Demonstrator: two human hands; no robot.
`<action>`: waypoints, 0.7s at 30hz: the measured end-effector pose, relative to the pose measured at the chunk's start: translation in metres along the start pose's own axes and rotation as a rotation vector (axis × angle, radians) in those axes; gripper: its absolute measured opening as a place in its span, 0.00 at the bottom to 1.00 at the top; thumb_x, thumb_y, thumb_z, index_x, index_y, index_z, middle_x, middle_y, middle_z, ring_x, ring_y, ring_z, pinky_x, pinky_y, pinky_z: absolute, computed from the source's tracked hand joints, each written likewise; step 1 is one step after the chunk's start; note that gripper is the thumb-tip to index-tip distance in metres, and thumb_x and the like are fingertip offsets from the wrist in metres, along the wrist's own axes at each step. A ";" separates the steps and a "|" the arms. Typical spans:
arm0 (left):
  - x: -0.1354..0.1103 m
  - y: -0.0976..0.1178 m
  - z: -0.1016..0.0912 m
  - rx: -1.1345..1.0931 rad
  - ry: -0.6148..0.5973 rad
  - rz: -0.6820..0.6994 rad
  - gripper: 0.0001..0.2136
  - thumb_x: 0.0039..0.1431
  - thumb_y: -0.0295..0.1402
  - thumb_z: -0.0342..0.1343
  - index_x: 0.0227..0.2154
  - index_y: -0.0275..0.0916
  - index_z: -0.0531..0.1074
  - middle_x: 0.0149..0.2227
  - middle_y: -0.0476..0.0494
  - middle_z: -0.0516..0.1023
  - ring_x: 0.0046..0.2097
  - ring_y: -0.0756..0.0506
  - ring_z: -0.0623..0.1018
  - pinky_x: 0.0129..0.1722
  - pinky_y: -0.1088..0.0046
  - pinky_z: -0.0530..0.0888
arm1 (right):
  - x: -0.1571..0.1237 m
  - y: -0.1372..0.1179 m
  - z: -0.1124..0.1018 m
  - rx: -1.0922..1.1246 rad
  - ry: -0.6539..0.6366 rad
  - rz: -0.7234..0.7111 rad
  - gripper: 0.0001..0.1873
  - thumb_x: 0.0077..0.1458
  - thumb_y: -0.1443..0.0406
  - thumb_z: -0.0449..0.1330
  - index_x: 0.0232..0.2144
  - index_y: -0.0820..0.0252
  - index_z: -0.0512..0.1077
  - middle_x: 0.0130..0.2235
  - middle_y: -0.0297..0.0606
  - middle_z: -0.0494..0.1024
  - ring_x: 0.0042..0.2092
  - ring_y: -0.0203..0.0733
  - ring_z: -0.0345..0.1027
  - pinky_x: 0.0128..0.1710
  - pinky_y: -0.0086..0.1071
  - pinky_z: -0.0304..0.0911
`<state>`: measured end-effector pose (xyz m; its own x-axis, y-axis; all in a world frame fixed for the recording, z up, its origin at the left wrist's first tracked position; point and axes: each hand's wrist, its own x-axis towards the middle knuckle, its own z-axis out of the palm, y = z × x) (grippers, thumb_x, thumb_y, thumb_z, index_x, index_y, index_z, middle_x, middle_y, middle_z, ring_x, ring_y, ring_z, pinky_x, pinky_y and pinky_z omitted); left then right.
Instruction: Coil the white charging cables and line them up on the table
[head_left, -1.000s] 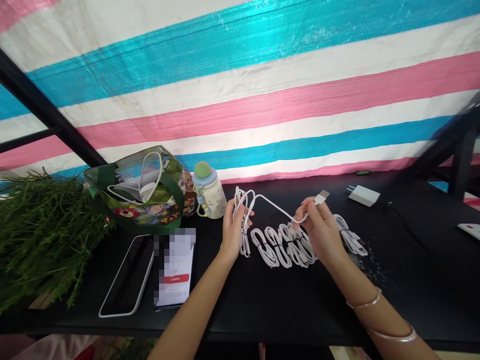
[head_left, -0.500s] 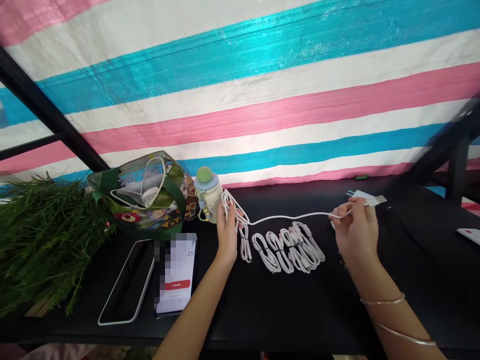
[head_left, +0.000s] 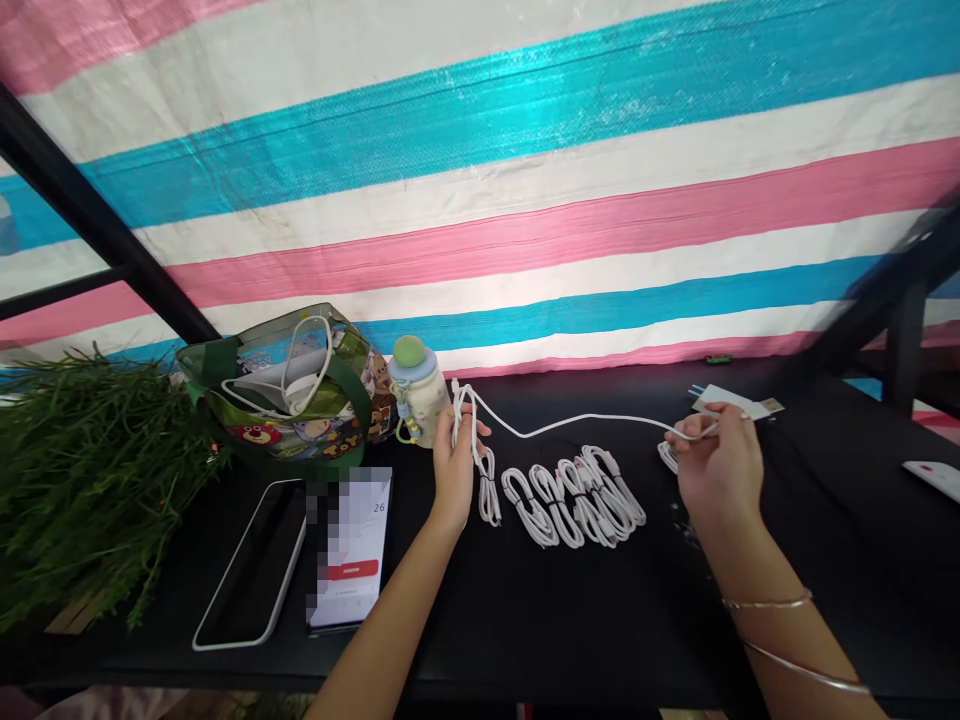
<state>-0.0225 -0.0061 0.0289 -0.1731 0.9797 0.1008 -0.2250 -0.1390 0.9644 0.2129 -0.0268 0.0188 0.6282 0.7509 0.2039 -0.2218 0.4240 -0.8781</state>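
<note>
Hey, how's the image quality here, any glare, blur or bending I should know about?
Head view: even daylight, with sheen on the striped tarp along its blue band; head view: the stripes bow from the wide lens; head view: the phone screen is pixelated, while the left hand, right hand and white cable are sharp.

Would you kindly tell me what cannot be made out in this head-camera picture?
Head view:
1. Phone screen: blurred over, unreadable.
2. White item at the right edge: cut off by the frame.
3. Cable coil: mostly behind the right hand holding the stretched cable.
4. Small object by the striped tarp: too small to identify.
</note>
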 end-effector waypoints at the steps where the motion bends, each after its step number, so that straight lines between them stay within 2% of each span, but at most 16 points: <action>1: -0.001 -0.001 0.000 0.002 -0.021 0.001 0.13 0.52 0.44 0.58 0.31 0.39 0.68 0.21 0.55 0.67 0.20 0.55 0.65 0.21 0.79 0.65 | -0.001 0.000 0.002 0.006 -0.013 0.020 0.20 0.41 0.48 0.65 0.23 0.52 0.62 0.14 0.23 0.62 0.17 0.33 0.53 0.19 0.32 0.54; 4: -0.003 -0.003 0.001 0.002 -0.082 0.014 0.12 0.53 0.42 0.57 0.32 0.39 0.68 0.21 0.54 0.68 0.21 0.54 0.66 0.22 0.79 0.65 | -0.007 0.000 0.011 0.028 -0.086 0.083 0.21 0.39 0.47 0.65 0.23 0.53 0.63 0.15 0.23 0.61 0.16 0.32 0.53 0.20 0.32 0.57; 7: -0.006 -0.002 0.002 0.018 -0.145 0.030 0.11 0.53 0.42 0.57 0.33 0.38 0.69 0.22 0.54 0.70 0.21 0.54 0.66 0.23 0.79 0.64 | -0.015 0.000 0.021 0.023 -0.238 0.137 0.21 0.41 0.44 0.63 0.24 0.53 0.66 0.15 0.24 0.61 0.17 0.33 0.55 0.21 0.32 0.59; 10: -0.008 0.000 0.003 0.053 -0.185 0.028 0.11 0.53 0.42 0.56 0.32 0.38 0.69 0.22 0.53 0.71 0.21 0.54 0.66 0.23 0.79 0.64 | -0.021 0.000 0.028 -0.016 -0.367 0.201 0.18 0.45 0.46 0.60 0.25 0.53 0.67 0.16 0.26 0.63 0.18 0.34 0.56 0.22 0.33 0.60; 15: -0.009 0.004 0.005 0.062 -0.215 0.024 0.13 0.50 0.43 0.57 0.31 0.39 0.69 0.21 0.53 0.70 0.21 0.53 0.67 0.23 0.78 0.64 | -0.026 -0.002 0.033 -0.038 -0.426 0.322 0.15 0.40 0.52 0.63 0.27 0.54 0.71 0.19 0.30 0.69 0.21 0.37 0.62 0.23 0.34 0.63; 21: -0.009 0.005 0.006 0.088 -0.234 0.018 0.14 0.47 0.44 0.58 0.29 0.39 0.69 0.21 0.52 0.71 0.21 0.52 0.68 0.24 0.77 0.66 | -0.029 -0.001 0.034 -0.097 -0.478 0.303 0.16 0.41 0.53 0.64 0.29 0.56 0.72 0.22 0.32 0.72 0.24 0.38 0.66 0.27 0.35 0.67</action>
<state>-0.0163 -0.0151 0.0339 0.0530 0.9853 0.1624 -0.1376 -0.1538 0.9785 0.1696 -0.0314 0.0284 0.1356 0.9867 0.0899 -0.2557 0.1225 -0.9590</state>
